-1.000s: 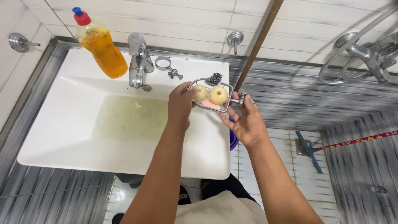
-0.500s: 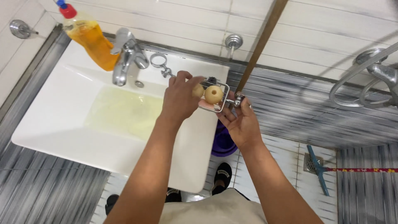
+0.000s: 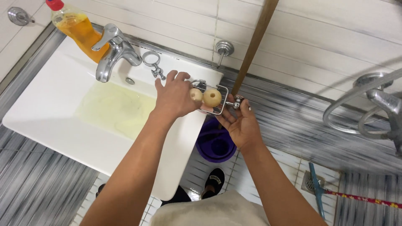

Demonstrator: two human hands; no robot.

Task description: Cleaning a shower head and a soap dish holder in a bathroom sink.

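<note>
While held over sink corner: wire soap rack, two soap pieces.
Left hand: clasping rack side.
Right hand: cupped under rack, fingers gripping mount end.

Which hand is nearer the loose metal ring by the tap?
Left. The left hand has its fingertips just right of the metal ring; the right hand is farther right, under the wire soap rack.
</note>
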